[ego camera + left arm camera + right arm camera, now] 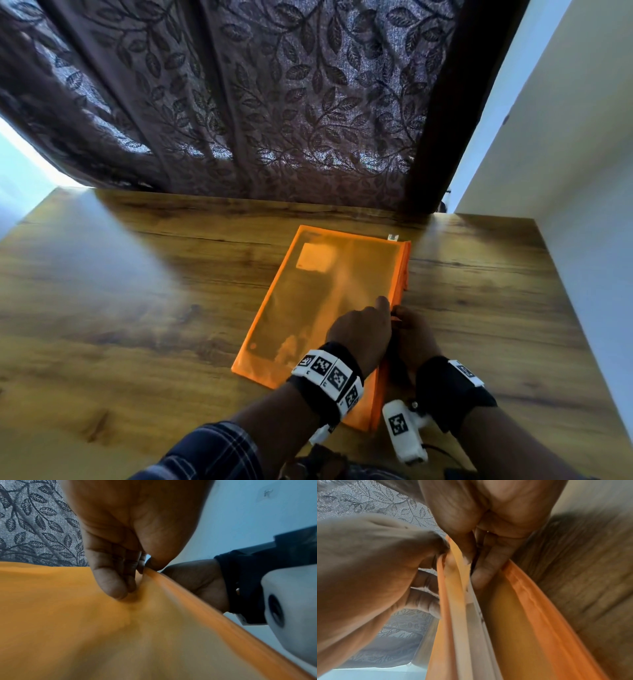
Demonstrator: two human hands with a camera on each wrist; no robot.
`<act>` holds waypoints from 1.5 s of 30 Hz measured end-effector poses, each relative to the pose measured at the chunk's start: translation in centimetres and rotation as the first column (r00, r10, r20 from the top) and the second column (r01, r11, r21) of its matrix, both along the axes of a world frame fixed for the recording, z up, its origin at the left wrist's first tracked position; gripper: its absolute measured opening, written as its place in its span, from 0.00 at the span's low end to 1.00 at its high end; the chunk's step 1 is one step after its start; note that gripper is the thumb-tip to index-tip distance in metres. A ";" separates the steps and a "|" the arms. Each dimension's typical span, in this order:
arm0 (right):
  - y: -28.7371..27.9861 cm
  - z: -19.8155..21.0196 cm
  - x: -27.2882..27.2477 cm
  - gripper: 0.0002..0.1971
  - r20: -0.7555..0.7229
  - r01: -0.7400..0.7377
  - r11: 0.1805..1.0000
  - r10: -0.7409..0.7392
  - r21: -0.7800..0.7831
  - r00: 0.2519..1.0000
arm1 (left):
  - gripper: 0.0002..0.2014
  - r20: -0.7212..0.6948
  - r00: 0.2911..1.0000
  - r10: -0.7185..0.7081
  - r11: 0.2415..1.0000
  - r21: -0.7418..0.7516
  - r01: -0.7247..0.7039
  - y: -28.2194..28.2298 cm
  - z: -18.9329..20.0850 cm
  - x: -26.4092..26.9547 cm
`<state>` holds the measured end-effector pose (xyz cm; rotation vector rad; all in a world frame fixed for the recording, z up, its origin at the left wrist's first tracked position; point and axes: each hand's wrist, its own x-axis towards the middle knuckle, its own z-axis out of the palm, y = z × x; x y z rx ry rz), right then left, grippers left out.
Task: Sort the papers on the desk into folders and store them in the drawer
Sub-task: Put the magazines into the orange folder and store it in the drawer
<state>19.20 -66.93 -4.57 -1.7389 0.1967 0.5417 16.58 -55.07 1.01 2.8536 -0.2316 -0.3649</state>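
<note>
Orange folder [318,301] edge pinched by left hand [359,334], right hand [416,337] fingers inside opening.

black wristbands [448,387] carry white blocks with black square markers [329,371]; the left sleeve [212,452] is dark plaid.

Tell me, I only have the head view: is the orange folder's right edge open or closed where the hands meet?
Observer: Open. In the right wrist view the folder gapes, its two orange edges apart.
Operator: Anything inside?
Observer: White papers show between the edges.
Operator: What's the left hand doing?
Observer: The left hand pinches the upper edge, thumb against fingers.
Operator: And the right?
Observer: The right hand has fingers reaching into the opening.
</note>
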 end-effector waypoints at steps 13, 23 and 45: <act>-2.6 1.2 1.3 0.11 0.252 0.091 0.930 0.001 -0.357 0.968 | 0.17 0.012 0.992 0.124 0.992 -0.018 -0.124 4.4 -1.4 -0.5; -1.5 1.7 0.1 0.31 0.035 -0.407 0.479 0.679 -0.778 0.733 | 0.34 -0.067 0.987 0.148 0.988 0.065 -0.143 14.7 -4.2 -2.5; -12.5 3.7 -3.5 0.29 -0.024 -0.194 0.472 0.343 -0.860 0.939 | 0.40 -0.064 0.997 -0.050 0.992 0.115 0.057 -3.8 -4.8 -0.9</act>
